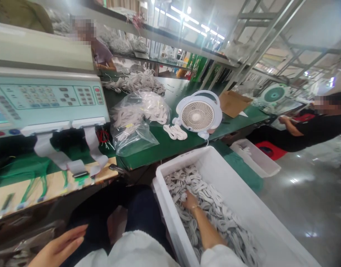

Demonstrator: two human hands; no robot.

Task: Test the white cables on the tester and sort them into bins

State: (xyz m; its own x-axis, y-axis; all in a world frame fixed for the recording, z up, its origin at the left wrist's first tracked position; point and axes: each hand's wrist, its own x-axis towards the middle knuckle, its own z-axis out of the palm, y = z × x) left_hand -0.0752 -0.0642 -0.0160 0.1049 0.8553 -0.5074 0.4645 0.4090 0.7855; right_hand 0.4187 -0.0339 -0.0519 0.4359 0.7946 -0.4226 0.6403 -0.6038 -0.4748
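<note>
My right hand (190,201) is down in a long white bin (231,185), among many coiled white-grey cables (212,207). Its fingers are curled at the cables and partly hidden by them, so what it grips is hard to make out. At the lower left, my left hand (61,246) hangs beside my lap with its fingers stretched out, holding nothing. Beyond the bin, a small bundle of white cable (175,132) lies on the green table (139,154), next to clear bags of coiled cables (134,115).
A white fan (198,115) and a cardboard box (235,104) stand on the table. At left is a tester machine (48,92) above a wooden board (53,185). A person in black (323,128) sits at right near a smaller bin (255,157); another person (102,52) is behind.
</note>
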